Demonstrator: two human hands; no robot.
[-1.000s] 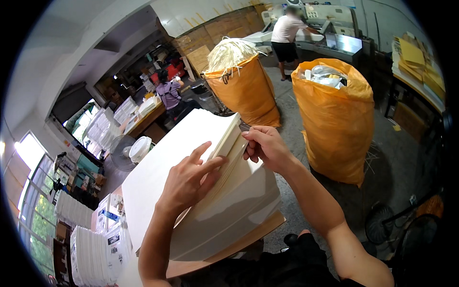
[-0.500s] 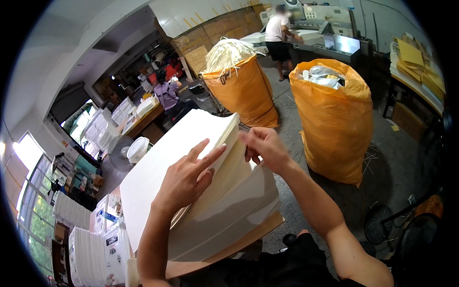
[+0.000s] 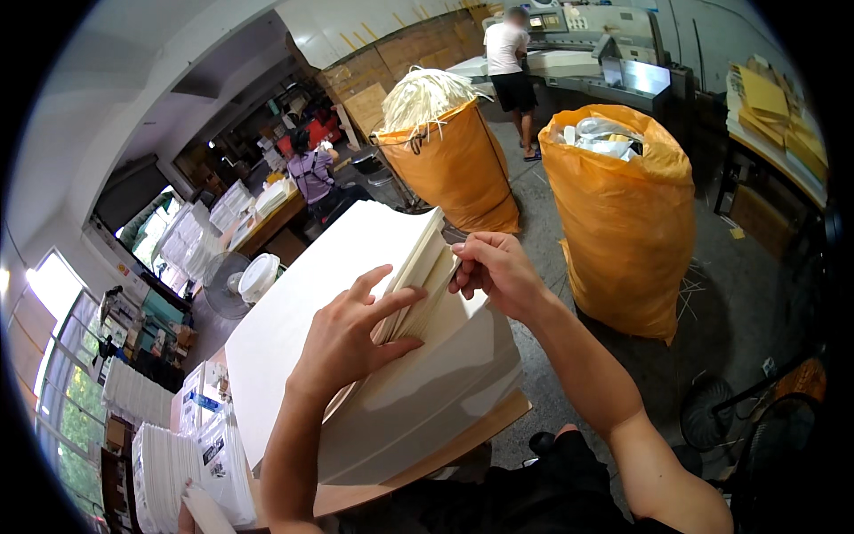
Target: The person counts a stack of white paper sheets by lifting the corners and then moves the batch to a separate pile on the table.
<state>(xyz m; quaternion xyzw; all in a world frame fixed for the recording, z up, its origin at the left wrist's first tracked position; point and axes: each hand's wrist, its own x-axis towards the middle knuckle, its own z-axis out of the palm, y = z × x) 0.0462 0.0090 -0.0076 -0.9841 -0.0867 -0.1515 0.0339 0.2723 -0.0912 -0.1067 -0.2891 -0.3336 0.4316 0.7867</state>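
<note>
A tall stack of large white paper sheets stands in front of me, with a loose upper batch of sheets whose edges fan apart along the right side. My left hand lies over this batch, fingers spread, its forefinger and thumb touching the fanned edges. At the right edge of the paper my right hand is closed, thumb and forefinger pinching the sheet edges near the far corner. Something small and dark shows under those fingers; I cannot make out what it is.
A wooden board lies under the stack. Beyond it stand an orange sack and another orange sack full of paper strips. One person stands at a large machine; another person sits near a table. Wrapped paper bundles are at left.
My left thumb and forefinger have come down onto the sheet edges, which are fanned wider. My right hand has shifted slightly right. The standing person has turned and stepped left.
</note>
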